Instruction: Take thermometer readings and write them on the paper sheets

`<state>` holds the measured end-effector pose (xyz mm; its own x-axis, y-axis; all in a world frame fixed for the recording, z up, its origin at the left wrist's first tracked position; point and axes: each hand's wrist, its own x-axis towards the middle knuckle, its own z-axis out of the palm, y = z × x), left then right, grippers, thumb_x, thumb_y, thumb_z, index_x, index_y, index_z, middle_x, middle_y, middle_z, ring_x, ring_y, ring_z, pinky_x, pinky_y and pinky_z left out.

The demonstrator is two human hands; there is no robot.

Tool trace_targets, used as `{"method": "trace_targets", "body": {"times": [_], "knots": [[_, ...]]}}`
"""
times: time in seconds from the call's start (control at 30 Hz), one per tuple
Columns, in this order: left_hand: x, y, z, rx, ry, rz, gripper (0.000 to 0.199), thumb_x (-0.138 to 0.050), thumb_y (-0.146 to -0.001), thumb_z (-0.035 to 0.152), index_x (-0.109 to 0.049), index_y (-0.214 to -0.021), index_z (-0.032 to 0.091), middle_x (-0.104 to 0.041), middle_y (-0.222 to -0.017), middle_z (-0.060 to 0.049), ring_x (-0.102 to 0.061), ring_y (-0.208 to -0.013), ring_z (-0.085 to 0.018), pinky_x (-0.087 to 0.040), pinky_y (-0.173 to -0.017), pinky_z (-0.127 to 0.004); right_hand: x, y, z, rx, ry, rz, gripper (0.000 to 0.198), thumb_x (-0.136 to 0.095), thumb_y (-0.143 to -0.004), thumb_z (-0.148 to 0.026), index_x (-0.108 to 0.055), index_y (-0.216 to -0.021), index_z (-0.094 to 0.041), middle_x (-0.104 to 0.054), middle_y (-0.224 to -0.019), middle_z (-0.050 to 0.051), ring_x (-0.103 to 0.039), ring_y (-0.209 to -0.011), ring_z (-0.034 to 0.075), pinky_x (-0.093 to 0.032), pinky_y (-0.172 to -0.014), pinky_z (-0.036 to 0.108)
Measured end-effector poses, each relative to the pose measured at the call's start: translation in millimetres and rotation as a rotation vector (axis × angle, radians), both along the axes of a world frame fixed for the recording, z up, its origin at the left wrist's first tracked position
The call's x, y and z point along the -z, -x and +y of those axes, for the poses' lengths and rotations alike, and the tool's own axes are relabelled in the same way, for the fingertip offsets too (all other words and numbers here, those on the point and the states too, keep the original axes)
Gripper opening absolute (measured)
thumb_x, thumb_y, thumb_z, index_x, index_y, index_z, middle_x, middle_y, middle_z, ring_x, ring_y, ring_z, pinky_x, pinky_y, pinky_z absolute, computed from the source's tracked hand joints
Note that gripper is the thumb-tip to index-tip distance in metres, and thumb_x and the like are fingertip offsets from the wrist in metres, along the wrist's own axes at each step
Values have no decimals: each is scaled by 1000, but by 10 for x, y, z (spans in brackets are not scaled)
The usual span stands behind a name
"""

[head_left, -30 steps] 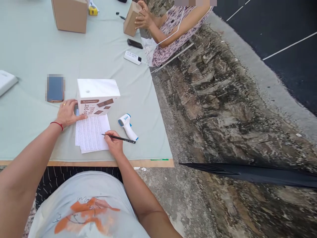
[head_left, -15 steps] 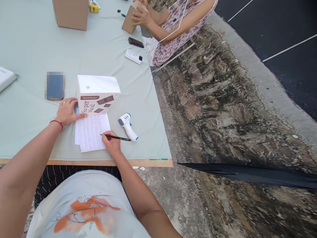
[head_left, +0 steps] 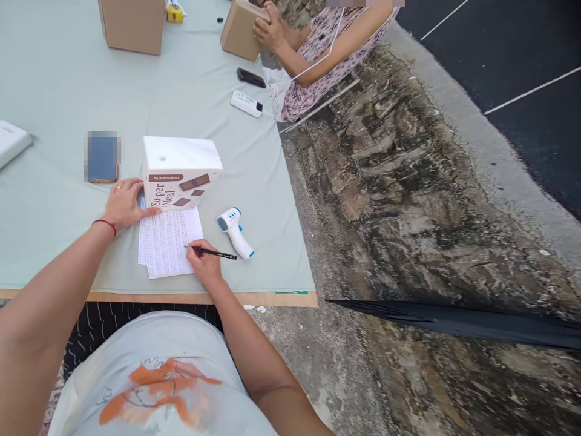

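A black pen (head_left: 213,252) is pinched in my right hand (head_left: 205,261), its tip on the written sheets of paper (head_left: 170,248). Rows of small handwriting cover most of the top sheet. My left hand (head_left: 126,204) lies with fingers spread at the left of the papers, thumb stretched along the base of a white "Super Meal" box (head_left: 181,154). That box stands upright on the upper part of the sheets and hides it. Just right of the papers lies a white and blue infrared thermometer (head_left: 235,232).
A phone (head_left: 102,158) lies beyond my left hand. Across the table (head_left: 68,242), a co-worker's hands (head_left: 272,30) hold a small cardboard box (head_left: 242,30). Nearby are a white device (head_left: 246,103), a black object (head_left: 251,77), a larger carton (head_left: 131,27) and a yellow tape measure (head_left: 175,12).
The pen's rear end has shifted slightly while its tip stays on the paper. My left hand has not moved. The co-worker has turned the small cardboard box, showing a broader side.
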<state>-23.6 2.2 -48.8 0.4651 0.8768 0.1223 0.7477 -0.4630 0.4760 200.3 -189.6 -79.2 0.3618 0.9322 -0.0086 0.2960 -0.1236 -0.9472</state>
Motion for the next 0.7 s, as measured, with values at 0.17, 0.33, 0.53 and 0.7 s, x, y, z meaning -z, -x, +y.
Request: {"method": "trace_targets", "body": {"times": [0.17, 0.33, 0.53, 0.7], "knots": [[-10, -1, -9, -3, 2, 7, 95, -64, -78, 93, -63, -143, 23, -58, -159, -18, -50, -146, -46, -32, -127, -63, -11, -2, -2, -5, 5, 0, 11, -60, -77, -35, -67, -76, -26, -63, -66, -3, -59, -65, 18, -51, -71, 35], [-20, -4, -14, -10, 7, 10, 94, -65, -78, 91, -63, -142, 23, -58, -158, -18, -49, -146, -47, -32, -127, -64, -36, -3, -3, -7, 13, 22, 9, -61, -75, -34, -66, -74, -26, -63, -66, -3, -59, -64, 18, -52, -71, 34], [-14, -4, -11, -8, 8, 2, 92, -66, -78, 90, -64, -142, 25, -59, -158, -16, -49, -146, -46, -32, -127, -63, -33, 15, -5, 35, 20, 70, 12, -61, -76, -37, -66, -74, -26, -63, -65, -2, -59, -65, 19, -53, -68, 34], [-6, -2, -5, -7, 6, 8, 94, -66, -79, 89, -63, -143, 22, -58, -158, -18, -49, -147, -46, -31, -128, -62, -25, 13, -3, 26, 20, 61, 12, -62, -76, -37, -66, -75, -26, -63, -66, -2, -59, -65, 18, -52, -69, 34]]}}
